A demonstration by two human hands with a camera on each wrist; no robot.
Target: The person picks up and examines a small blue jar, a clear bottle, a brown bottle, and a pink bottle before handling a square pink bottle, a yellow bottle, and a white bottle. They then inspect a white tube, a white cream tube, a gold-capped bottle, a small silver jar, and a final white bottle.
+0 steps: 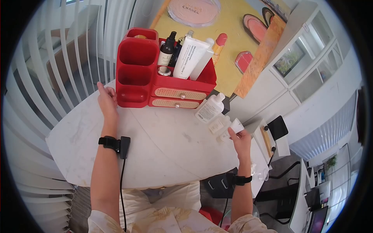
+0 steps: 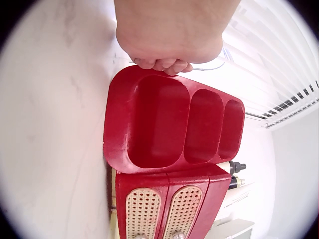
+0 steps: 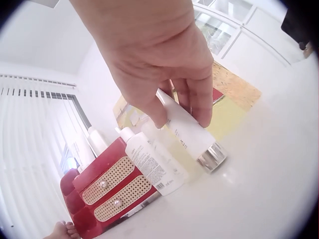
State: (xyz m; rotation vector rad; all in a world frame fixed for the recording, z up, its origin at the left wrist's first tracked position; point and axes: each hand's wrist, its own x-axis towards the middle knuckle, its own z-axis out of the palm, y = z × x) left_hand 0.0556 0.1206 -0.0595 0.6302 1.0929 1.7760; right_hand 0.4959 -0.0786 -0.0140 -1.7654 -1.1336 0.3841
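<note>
My right hand [image 1: 241,143] pinches a white squeeze tube [image 3: 185,127] between thumb and fingers at the right side of the table. The tube's silver cap [image 3: 213,157] points down, close to the tabletop. Just left of it stand a white lotion bottle [image 1: 210,108] and a smaller pale bottle [image 1: 218,124]. My left hand [image 1: 107,101] is beside the left side of a red cosmetics organizer [image 1: 134,91], its fingers loosely bent and holding nothing. Woven drawer fronts [image 1: 180,93] with pearl-like knobs face me.
Upright in the organizer are a black spray bottle [image 1: 167,49], a large white cream tube [image 1: 191,56] and other bottles. The white marbled table [image 1: 163,143] ends in a rounded front edge. Vertical blinds [image 1: 50,58] hang at left; a yellow painted board [image 1: 229,39] leans behind.
</note>
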